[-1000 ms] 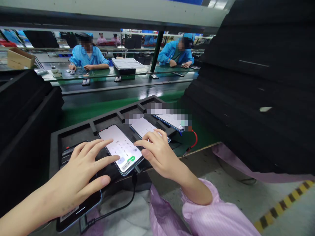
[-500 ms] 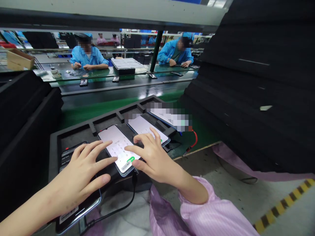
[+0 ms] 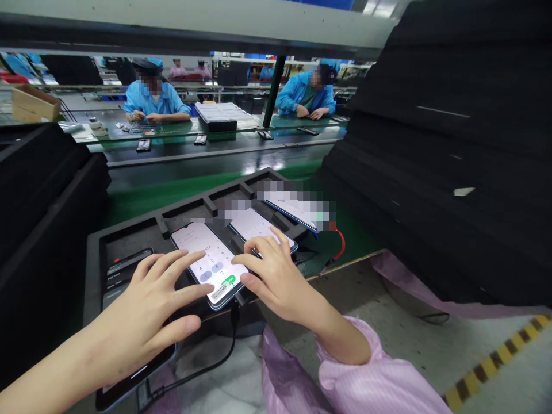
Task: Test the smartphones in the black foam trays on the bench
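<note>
A: You're working over a black tray (image 3: 94, 264). The middle phone (image 3: 218, 261) is lying face up at the tray's near edge, between its neighbours, and it's showing you a number pad.

B: Yes, and its 7 and 8 keys are glowing pale blue. What are you doing with your left hand (image 3: 140, 307)?

A: You're spreading its fingers wide apart; two fingertips are pointing at the left side and lower left corner of that screen.

B: I can't tell whether they're pressing. Your palm is partly covering a dark-screened phone (image 3: 125, 276) that is lying along the tray's left edge.

A: With your right hand (image 3: 280, 282), you're bending the fingers slightly, apart from one another. The index fingertip is hovering at the keypad's right side, touching or just short of it.

B: Behind that hand, a third phone (image 3: 254, 221) is lying farther right, and a fourth phone (image 3: 297, 211) is lying at the tray's right edge, both partly blurred out.

A: A black cable (image 3: 222, 360) is looping below the near edge, while a red cable (image 3: 344, 244) is curving beside the right end.
</note>
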`<state>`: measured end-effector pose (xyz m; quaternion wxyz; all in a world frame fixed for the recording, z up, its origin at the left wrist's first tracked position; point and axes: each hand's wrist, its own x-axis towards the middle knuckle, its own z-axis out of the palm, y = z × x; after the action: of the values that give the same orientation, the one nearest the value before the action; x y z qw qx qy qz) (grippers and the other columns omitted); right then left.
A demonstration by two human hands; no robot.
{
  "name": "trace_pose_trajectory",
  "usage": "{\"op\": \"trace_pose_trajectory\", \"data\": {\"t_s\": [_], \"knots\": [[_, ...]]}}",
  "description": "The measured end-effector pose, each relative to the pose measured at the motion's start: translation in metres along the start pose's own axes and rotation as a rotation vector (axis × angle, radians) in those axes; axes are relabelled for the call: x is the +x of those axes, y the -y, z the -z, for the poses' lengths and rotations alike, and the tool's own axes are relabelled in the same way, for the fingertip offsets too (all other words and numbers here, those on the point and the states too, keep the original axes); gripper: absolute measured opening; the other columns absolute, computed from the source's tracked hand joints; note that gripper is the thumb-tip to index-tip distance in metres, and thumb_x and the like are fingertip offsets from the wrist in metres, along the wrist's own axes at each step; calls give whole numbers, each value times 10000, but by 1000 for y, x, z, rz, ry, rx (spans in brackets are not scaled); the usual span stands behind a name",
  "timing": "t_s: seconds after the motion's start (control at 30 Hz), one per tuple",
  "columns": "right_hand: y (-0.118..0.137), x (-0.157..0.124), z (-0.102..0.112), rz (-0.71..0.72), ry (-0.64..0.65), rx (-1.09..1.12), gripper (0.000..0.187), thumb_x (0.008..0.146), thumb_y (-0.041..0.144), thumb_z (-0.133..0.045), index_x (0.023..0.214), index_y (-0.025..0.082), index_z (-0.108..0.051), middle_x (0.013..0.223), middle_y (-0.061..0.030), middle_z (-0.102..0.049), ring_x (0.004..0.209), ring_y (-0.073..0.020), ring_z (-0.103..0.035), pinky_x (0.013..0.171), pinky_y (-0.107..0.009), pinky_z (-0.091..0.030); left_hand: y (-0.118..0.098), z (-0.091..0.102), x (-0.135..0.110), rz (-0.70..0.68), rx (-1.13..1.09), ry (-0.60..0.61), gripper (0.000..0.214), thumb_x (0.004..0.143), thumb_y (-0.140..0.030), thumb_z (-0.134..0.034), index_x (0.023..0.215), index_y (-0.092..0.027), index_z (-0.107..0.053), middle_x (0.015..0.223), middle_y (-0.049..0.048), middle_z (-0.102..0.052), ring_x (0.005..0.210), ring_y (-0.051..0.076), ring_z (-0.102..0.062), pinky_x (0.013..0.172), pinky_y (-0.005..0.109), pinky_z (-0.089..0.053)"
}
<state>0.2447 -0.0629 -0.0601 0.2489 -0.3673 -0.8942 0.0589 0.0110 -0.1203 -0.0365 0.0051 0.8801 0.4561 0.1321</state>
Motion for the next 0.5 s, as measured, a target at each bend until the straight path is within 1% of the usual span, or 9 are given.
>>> {"op": "trace_pose_trajectory", "data": {"t_s": [0.1,0.17,0.23,0.3,0.4,0.5], "knots": [[0,1,0,0,2,-17,566,953,474,-148,955,220,-653,919,-53,-534,917,-172,-490,1074,-499,-145,2,-2,1,-6,15,3,385,905,-519,-298,1215,-423,-504,1372,-8,-422,1217,284,-388,950,496,-336],[0,1,-1,8,-2,-28,549,954,469,-159,996,217,-645,947,-62,-542,943,-182,-489,1074,-496,-153,4,-3,0,-31,23,2,382,901,-518,-316,1231,-429,-487,1378,-9,-414,1212,287,-391,941,492,-339],[0,-1,0,11,-39,-22,552,951,476,-148,1085,210,-614,989,-74,-547,979,-189,-485,1077,-490,-154,6,-3,-1,-67,31,3,393,895,-518,-335,1260,-434,-452,1386,-8,-405,1202,293,-398,930,492,-347],[-1,-3,1,-3,-110,-5,573,947,490,-123,1129,210,-590,1002,-74,-547,994,-188,-484,1082,-480,-148,5,-1,-2,-61,31,-10,416,896,-519,-324,1290,-424,-418,1392,2,-396,1207,296,-391,934,497,-349],[-4,-6,3,-27,-194,17,590,944,504,-107,1096,225,-604,979,-58,-543,983,-180,-489,1081,-463,-153,1,1,-2,-3,24,-40,433,903,-526,-286,1297,-405,-418,1390,18,-395,1226,293,-366,955,508,-341],[-6,-8,3,-24,-185,29,590,946,501,-115,1063,221,-621,975,-57,-539,986,-178,-492,1082,-466,-138,-2,2,0,-5,27,-27,413,902,-530,-289,1247,-407,-478,1378,14,-410,1222,290,-374,941,512,-354]]}}
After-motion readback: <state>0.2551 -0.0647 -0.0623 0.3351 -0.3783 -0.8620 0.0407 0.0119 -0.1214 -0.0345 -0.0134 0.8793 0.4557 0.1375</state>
